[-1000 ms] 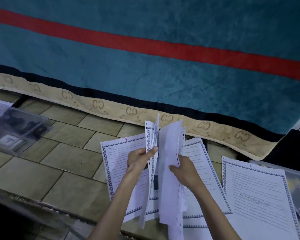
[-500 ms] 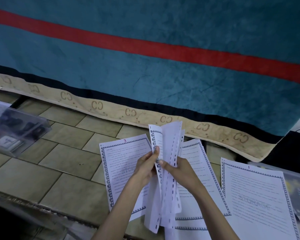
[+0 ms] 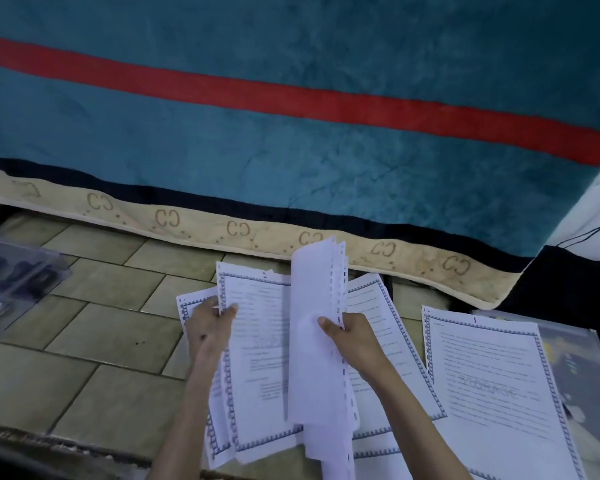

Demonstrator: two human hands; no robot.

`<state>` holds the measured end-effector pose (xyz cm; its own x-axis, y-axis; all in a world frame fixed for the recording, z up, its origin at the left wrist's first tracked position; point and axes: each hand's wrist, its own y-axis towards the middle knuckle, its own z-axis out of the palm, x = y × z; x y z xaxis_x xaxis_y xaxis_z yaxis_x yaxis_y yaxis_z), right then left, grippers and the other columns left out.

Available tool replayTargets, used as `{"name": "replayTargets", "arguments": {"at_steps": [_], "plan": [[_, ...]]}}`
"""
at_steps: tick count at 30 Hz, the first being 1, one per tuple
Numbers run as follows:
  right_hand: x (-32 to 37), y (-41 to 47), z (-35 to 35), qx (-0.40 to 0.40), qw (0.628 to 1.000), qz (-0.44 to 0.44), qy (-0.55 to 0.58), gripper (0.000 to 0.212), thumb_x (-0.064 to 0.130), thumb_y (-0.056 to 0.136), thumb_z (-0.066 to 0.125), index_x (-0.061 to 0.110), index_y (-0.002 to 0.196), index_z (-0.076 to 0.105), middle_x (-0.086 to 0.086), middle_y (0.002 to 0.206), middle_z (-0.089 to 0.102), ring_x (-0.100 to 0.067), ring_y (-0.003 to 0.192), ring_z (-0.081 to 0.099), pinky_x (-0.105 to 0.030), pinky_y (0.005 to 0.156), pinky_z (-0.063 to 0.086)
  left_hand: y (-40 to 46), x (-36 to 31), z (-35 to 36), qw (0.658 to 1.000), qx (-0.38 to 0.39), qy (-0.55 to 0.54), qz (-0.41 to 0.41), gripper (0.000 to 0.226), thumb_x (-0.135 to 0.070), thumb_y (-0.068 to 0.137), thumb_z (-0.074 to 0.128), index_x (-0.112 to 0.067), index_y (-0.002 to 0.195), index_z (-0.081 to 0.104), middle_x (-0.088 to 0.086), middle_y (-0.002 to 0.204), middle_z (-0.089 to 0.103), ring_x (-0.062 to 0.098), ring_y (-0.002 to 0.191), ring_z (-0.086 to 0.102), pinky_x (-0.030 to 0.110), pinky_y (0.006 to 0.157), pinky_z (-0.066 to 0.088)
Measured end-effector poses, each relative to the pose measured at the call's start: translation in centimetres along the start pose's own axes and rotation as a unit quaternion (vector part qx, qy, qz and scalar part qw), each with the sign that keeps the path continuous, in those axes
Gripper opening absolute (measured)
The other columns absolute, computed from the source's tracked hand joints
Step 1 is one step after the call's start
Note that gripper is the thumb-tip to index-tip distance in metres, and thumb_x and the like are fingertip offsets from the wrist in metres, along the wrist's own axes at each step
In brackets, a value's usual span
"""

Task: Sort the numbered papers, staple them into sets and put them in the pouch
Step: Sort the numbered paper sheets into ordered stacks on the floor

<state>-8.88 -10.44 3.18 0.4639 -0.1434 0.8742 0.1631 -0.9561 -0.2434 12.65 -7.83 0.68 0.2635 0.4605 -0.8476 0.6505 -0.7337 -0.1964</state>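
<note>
Nearest the camera, both forearms reach up from the bottom edge over the tiled floor [image 3: 94,341]. Landmark: upright sheaf of papers [image 3: 317,341], centre frame. Right hand [image 3: 352,341] grips the sheaf at its right edge, thumb across the blank front face, fingers curled behind; the sheaf stands near vertical, perforated edge to the right, and blocks part of the sheets behind it. Left hand [image 3: 210,329], left of the sheaf, pinches the left edge of a bordered printed sheet [image 3: 260,362], thumb on top; that sheet is tilted and overlaps another bordered page beneath it. Behind and right of the sheaf lies a flat pile of bordered pages [image 3: 378,306]. Well right of the sheaf, a separate bordered page [image 3: 492,382] lies flat, its far corner over a clear plastic pouch [image 3: 579,362] at the frame's right edge. Far left of the sheaf, a clear plastic box [image 3: 14,282] with dark contents, too blurred to identify. Beyond everything, a teal blanket [image 3: 291,161] with a red stripe, dark band and beige hem hangs to the floor.
</note>
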Motion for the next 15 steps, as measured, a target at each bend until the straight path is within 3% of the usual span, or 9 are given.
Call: {"name": "replayTargets", "arguments": {"at_steps": [3, 6, 10, 13, 15], "plan": [[-0.1, 0.3, 0.2, -0.011, 1.0, -0.001, -0.022, 0.048, 0.02, 0.091, 0.059, 0.016, 0.058, 0.025, 0.002, 0.051, 0.028, -0.004, 0.031, 0.03, -0.014, 0.036, 0.022, 2.0, 1.9, -0.7, 0.999, 0.031, 0.006, -0.029, 0.034, -0.009, 0.087, 0.063, 0.007, 0.116, 0.059, 0.025, 0.108, 0.066, 0.036, 0.094, 0.065, 0.036, 0.08, 0.049], [0.1, 0.3, 0.3, -0.018, 0.998, 0.002, -0.055, 0.047, 0.019, 0.091, 0.059, 0.015, 0.055, 0.028, 0.002, 0.051, 0.033, -0.004, 0.037, 0.033, -0.011, 0.035, 0.022, 2.4, 3.2, -0.5, 0.997, 0.043, -0.018, -0.061, 0.038, -0.003, 0.084, 0.065, 0.008, 0.12, 0.055, 0.021, 0.107, 0.063, 0.036, 0.093, 0.061, 0.039, 0.08, 0.049], [0.7, 0.1, 0.1, -0.032, 0.999, 0.016, -0.034, 0.045, 0.016, 0.087, 0.064, 0.013, 0.053, 0.034, 0.001, 0.052, 0.039, -0.002, 0.036, 0.037, -0.01, 0.034, 0.024, 2.3, 4.2, -0.1, 0.991, 0.076, -0.024, -0.106, 0.058, -0.015, 0.077, 0.075, 0.002, 0.127, 0.052, 0.022, 0.126, 0.058, 0.037, 0.111, 0.057, 0.046, 0.089, 0.05], [1.7, -0.6, 1.0, -0.035, 0.998, 0.003, -0.058, 0.028, 0.019, 0.089, 0.06, 0.007, 0.066, 0.049, -0.01, 0.07, 0.058, -0.015, 0.055, 0.053, -0.01, 0.037, 0.032, 1.0, 3.4, -0.1, 0.991, 0.109, -0.001, -0.082, 0.045, -0.019, 0.078, 0.075, -0.002, 0.117, 0.062, 0.017, 0.119, 0.063, 0.035, 0.109, 0.059, 0.046, 0.089, 0.05], [2.1, -1.0, 2.4, -0.013, 0.99, -0.018, -0.136, 0.015, 0.015, 0.094, 0.049, 0.005, 0.089, 0.059, -0.018, 0.101, 0.064, -0.028, 0.085, 0.063, -0.019, 0.059, 0.047, 0.3, 1.9, -0.2, 0.996, 0.077, 0.031, -0.01, 0.027, -0.014, 0.083, 0.068, -0.002, 0.107, 0.066, 0.018, 0.109, 0.068, 0.034, 0.099, 0.062, 0.04, 0.084, 0.05]]}}
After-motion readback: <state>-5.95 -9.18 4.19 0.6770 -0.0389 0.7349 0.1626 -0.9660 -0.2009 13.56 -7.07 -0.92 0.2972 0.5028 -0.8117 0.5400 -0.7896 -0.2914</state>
